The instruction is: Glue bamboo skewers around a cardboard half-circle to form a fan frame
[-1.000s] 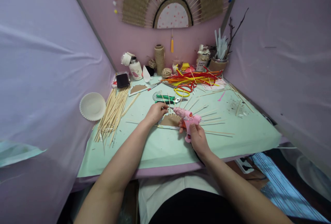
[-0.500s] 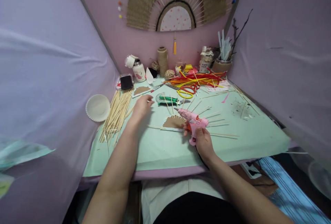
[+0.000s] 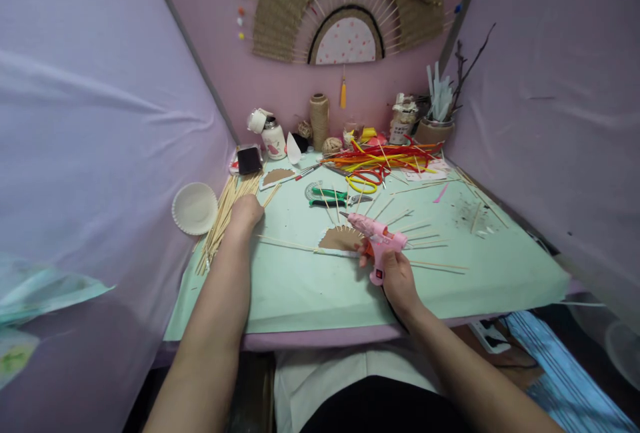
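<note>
My right hand grips a pink glue gun by its handle, nozzle pointing left over a brown cardboard half-circle with thin sticks fanned out from its edge. My left hand reaches to the left and rests on the right side of a pile of wooden sticks. Its fingers are curled down onto the sticks; whether they hold one is hidden.
A white paper plate lies left of the stick pile. Green pliers, yellow scissors and coloured pipe cleaners lie behind. Twine spools, jars and a bottle line the back wall. Fabric walls close in on both sides.
My left hand has moved left from the cardboard half-circle across to the stick pile. My right hand keeps the glue gun in place. The view has shifted slightly.
</note>
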`<state>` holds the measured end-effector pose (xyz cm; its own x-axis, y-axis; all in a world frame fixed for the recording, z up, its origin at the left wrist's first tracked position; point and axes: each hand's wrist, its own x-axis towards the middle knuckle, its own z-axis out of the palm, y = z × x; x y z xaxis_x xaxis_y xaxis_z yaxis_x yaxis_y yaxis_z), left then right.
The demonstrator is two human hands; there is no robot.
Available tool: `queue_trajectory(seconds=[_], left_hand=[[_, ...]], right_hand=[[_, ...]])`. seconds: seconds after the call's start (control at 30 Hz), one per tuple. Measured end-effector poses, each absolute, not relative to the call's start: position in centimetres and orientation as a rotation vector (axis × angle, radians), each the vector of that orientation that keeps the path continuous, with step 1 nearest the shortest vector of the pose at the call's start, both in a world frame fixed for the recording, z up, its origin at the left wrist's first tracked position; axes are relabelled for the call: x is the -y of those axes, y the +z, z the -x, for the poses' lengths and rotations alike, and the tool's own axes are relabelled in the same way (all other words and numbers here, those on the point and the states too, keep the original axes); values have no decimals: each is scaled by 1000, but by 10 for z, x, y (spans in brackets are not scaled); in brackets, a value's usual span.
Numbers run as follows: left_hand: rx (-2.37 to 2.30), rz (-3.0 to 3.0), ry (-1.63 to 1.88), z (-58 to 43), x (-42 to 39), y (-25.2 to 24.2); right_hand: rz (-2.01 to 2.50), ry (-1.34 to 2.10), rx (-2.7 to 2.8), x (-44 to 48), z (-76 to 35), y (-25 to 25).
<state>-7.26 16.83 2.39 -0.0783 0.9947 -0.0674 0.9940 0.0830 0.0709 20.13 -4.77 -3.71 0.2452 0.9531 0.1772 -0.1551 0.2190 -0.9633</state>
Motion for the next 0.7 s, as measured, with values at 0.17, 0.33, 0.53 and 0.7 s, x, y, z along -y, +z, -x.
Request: queue_trajectory(seconds=[0.17, 0.33, 0.53, 0.7], left_hand=[[-2284, -2073, 4, 73, -171, 19], [-2289, -2094, 22, 74, -168, 23], [-2085, -2232, 309, 28, -135, 42], [-1626, -2198, 241, -47, -104, 30]], right_hand=[[1026, 981, 988, 48, -201, -39], [1006, 977, 989, 47, -201, -41], [1007, 988, 969, 46, -200, -41], [1017, 991, 972, 46, -201, -44]])
